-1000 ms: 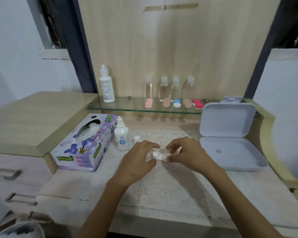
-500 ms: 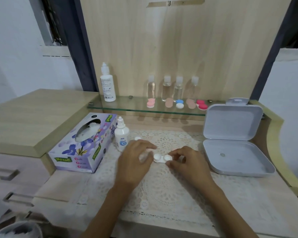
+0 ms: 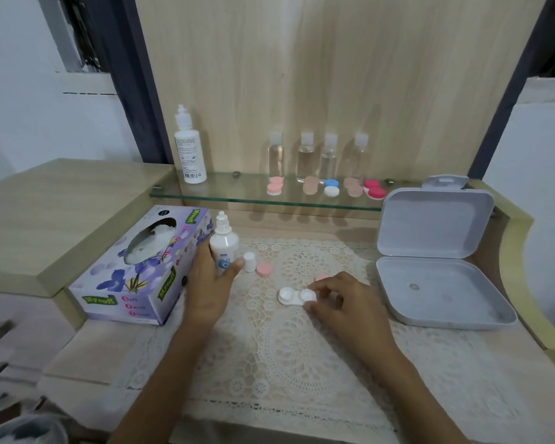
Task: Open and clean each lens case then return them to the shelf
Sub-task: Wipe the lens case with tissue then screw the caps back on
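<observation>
An open white lens case point(image 3: 296, 296) lies on the lace mat point(image 3: 285, 347) with both wells uncovered. My right hand point(image 3: 343, 302) pinches its right end. One pink cap point(image 3: 264, 270) lies on the mat; another pink cap point(image 3: 321, 277) shows just behind my right fingers. My left hand point(image 3: 210, 283) grips the small white solution bottle point(image 3: 223, 243), which stands upright beside its loose white cap point(image 3: 249, 262). Several closed lens cases point(image 3: 331, 187) sit in a row on the glass shelf point(image 3: 237, 197).
A purple tissue box point(image 3: 135, 270) stands left of the bottle. An open grey plastic box point(image 3: 436, 254) lies at the right. On the shelf stand a tall white bottle point(image 3: 189, 149) and several small clear bottles point(image 3: 305, 155). Drawers are at lower left.
My left hand left the case and moved left to take hold of the solution bottle. The two pink caps now lie uncovered on the mat. My right hand stays on the case.
</observation>
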Available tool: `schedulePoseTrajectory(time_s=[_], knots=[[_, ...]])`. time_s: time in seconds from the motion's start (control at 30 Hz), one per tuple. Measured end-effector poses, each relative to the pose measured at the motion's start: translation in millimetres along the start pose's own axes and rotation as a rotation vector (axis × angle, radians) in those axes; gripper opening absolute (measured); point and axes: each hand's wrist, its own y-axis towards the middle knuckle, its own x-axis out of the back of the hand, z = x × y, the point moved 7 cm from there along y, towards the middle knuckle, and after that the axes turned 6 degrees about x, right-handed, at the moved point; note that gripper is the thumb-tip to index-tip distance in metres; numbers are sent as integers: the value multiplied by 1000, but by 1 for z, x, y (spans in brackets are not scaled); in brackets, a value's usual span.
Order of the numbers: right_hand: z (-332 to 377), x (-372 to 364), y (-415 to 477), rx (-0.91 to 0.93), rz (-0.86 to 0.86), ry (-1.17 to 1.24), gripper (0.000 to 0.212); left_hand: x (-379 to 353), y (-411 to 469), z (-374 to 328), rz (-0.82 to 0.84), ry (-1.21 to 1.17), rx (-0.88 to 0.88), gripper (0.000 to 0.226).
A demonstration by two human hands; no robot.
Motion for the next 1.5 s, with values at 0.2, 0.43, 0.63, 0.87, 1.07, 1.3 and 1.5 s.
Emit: schedulePoseTrajectory(time_s=[0.2, 0.43, 0.63, 0.87, 1.07, 1.3, 1.5], knots=[[1, 0, 0, 8, -14, -21, 24, 1, -9, -19, 43, 136, -274, 52], [-1, 0, -1, 15, -14, -19, 23, -1, -19, -28, -1, 362, -583, 58], [-1, -1, -2, 16, -21, 3, 22, -11, -23, -33, 53, 445, -688, 61], [-2, -1, -2, 19, -32, 2, 22, -15, -24, -33, 47, 514, -676, 66], [-1, -1, -3, 26, -39, 7, 21, -15, -26, -36, 33, 503, -641, 65], [0, -1, -3, 27, -38, -4, 22, -14, -28, -38, 44, 482, -597, 63], [0, -1, -3, 28, -46, -6, 22, -12, -30, -41, 56, 464, -578, 58]])
